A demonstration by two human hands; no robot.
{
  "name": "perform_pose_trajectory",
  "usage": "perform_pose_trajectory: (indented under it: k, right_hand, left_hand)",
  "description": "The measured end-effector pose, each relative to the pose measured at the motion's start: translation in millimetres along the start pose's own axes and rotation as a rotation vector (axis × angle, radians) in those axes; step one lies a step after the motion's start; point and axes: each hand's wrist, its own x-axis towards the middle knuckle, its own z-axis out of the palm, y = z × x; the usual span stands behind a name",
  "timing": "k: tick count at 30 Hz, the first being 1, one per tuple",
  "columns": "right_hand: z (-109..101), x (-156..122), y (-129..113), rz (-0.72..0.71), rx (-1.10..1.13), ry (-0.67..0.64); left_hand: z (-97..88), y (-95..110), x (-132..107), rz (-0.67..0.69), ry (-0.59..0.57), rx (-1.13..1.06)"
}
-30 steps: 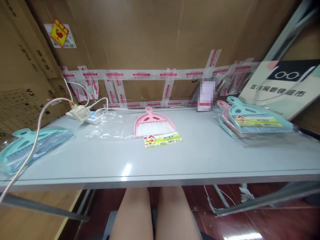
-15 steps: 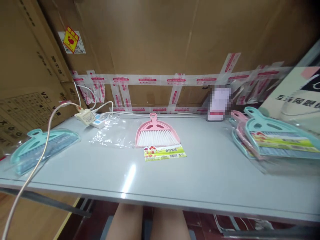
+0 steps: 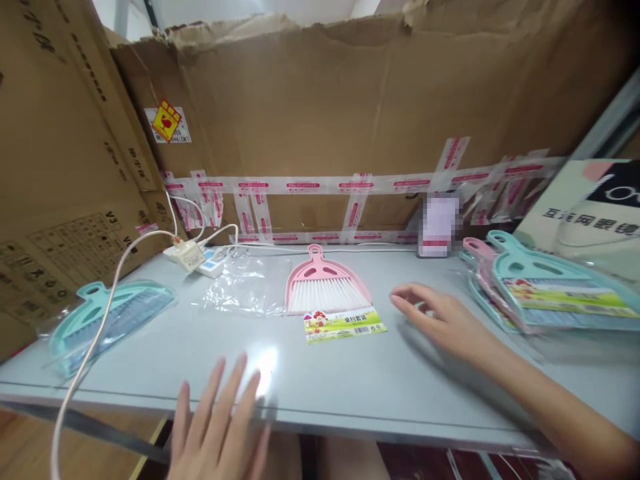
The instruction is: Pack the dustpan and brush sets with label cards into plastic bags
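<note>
A pink mini broom (image 3: 326, 287) with white bristles lies at the middle of the grey table (image 3: 350, 380), and a colourful paper label card (image 3: 344, 325) lies just in front of it. My right hand (image 3: 440, 320) rests over the table to the right of the card, fingers stretched out, holding nothing. My left hand (image 3: 220, 427) hovers at the table's near edge, fingers spread and empty. A clear plastic bag (image 3: 245, 290) lies left of the broom.
A teal broom set in plastic (image 3: 107, 320) lies at the left. Several bagged teal and pink sets (image 3: 545, 287) are stacked at the right. A power strip (image 3: 200, 257) with white cables sits at the back left. Taped cardboard walls (image 3: 325, 120) enclose the table.
Both hands have come into view: the right reaching in from the right toward the card, the left rising at the near edge. The camera has tilted upward.
</note>
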Motion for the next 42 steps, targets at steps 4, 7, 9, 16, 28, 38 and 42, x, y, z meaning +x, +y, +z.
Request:
perform_pose_trajectory:
  k: [4,7,9,16,28,38,42]
  right_hand:
    - [5,41,1,0.055,-0.129,-0.142]
    - [6,58,-3,0.108,-0.193,-0.261]
    - [7,59,-5,0.128,-0.220,-0.323]
    - [27,35,6,0.104,-0.257,-0.214]
    - [-8,27,-14,0.198,0.517,-0.412]
    - [4,68,-44,0.012,0.753,-0.530]
    - [23,68,-33,0.139,0.472,-0.506]
  left_hand:
    - [10.6,-11,72,-0.047,0.024,-0.044]
    - [17.3,-20,135,-0.120,-0.218,-0.173]
    - [27.5,-24,167,-0.135,-0.455,-0.220]
    - [72.2,-25,194,-0.164,-0.652,-0.046]
    - [86.1,-29,186,-0.151,-0.686,-0.113]
    - [77.4,-29,181,-0.157,-0.739,-0.158]
    - [80.4,-33,182,-0.158,-0.770,-0.175]
